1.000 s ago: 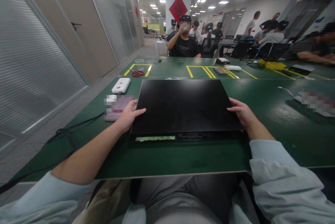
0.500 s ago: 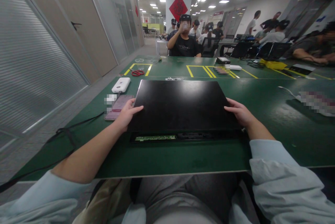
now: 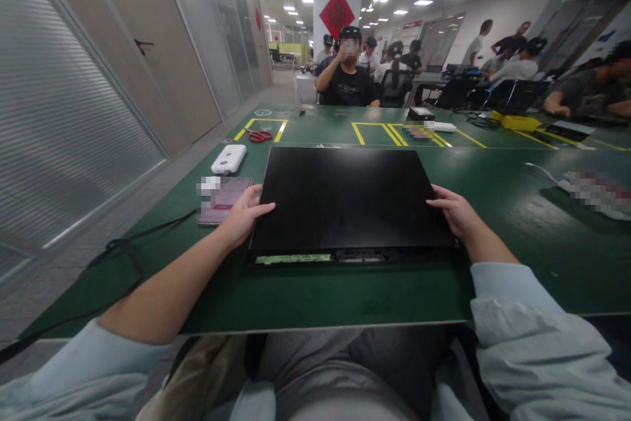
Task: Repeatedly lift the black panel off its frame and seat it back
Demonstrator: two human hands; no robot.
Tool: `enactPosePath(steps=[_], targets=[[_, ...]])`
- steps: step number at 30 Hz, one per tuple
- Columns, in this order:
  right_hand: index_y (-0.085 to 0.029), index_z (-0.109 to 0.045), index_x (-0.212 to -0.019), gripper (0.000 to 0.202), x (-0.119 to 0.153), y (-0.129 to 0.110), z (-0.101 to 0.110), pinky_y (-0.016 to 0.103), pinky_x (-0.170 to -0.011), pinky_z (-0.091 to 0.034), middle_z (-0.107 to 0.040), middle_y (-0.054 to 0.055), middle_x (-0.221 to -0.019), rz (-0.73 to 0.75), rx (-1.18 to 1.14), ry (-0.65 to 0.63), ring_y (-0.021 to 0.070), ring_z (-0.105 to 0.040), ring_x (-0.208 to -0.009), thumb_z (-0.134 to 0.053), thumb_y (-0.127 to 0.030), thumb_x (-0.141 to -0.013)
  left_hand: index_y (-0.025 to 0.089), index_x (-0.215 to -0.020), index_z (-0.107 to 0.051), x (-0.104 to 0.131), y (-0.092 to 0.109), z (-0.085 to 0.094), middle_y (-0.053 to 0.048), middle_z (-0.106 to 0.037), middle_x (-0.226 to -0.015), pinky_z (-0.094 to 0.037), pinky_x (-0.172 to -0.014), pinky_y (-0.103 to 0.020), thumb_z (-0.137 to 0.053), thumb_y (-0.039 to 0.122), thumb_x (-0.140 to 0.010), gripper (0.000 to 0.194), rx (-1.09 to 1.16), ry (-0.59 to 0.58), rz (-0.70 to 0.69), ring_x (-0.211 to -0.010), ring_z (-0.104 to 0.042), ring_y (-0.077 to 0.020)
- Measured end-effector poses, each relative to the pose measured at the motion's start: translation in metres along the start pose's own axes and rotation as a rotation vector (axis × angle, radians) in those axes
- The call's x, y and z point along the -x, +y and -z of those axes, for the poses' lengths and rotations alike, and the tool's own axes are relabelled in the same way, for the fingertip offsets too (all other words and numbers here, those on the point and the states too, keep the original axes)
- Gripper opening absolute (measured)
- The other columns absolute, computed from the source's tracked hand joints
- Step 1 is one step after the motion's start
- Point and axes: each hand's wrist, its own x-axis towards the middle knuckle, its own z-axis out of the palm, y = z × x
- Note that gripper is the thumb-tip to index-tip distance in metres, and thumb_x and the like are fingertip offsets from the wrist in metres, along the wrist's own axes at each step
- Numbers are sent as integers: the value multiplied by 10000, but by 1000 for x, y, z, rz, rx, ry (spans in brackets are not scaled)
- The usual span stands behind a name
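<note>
A glossy black display panel (image 3: 345, 198) lies over a dark frame (image 3: 394, 255) on the table in front of me. Along its near edge a strip of green circuit board (image 3: 294, 258) shows in the frame. My left hand (image 3: 246, 214) grips the panel's left edge, thumb on top and fingers at the side. At the right edge, my right hand (image 3: 452, 212) holds the panel the same way. The undersides of the edges and some fingertips are hidden. Just left of my left hand lies a phone (image 3: 224, 201) with a lit screen.
A white power bank (image 3: 229, 159) sits on the green table (image 3: 345, 306) at left, with a black cable (image 3: 158, 227) running off. Red scissors (image 3: 259, 136) lie farther back. A white cable (image 3: 542, 171) is at right, and a person (image 3: 348, 83) sits across the table.
Both hands have shifted the panel slightly to the right, and its tilt has changed. The bright reflection on it has gone, and its near edge sits closer along the frame's strip.
</note>
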Motion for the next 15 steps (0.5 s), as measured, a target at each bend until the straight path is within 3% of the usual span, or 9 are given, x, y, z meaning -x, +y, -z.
enactPosePath(steps=[7,15], targets=[[-281,-774,-1091,463,1,-1,1,505,-1007,-530,-790,20,-1051,-106,19,-65,333,-721,-1067,-766,-263,-629,187,-1039,-642,-2,7,4,-22,-746,-891,-569,-632,-283,-799,208,-602,464,-103,184,66,-844,-739,-243],[-282,-778,-1066,456,2,0,-1,486,-1071,-487,-785,13,-1084,-55,12,-101,316,-699,-1123,-782,-242,-612,221,-1036,-625,-3,7,0,-10,-764,-828,-586,-650,-332,-769,164,-591,471,-59,215,96,-754,-746,-251]])
